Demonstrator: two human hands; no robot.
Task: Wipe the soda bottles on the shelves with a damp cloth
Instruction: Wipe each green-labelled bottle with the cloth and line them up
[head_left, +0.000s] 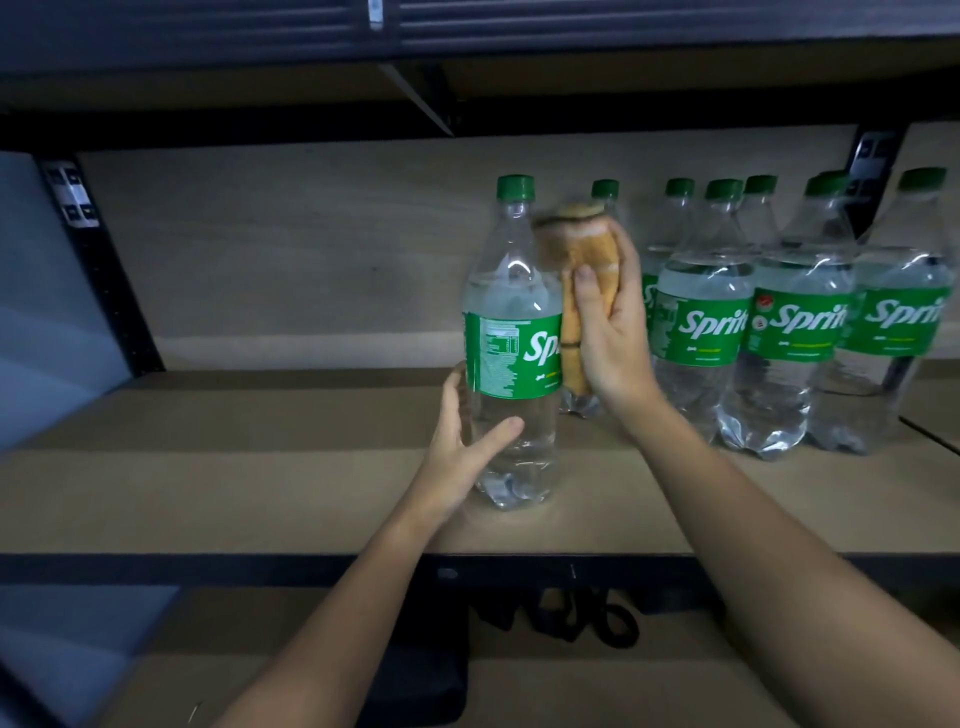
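From the head camera we look down at a wooden shelf (260, 467) with a dark metal front edge. One clear Sprite bottle (511, 343) with a green cap stands upright near the middle, apart from the others. Our left hand (460, 441) curls around its lower part — thumb across the front, fingers behind. Our right hand (608, 332) grips a folded orange cloth (576, 291), pressed against the bottle's right side. To the right, more bottles (769, 322) stand upright in a tight cluster — labels facing us.
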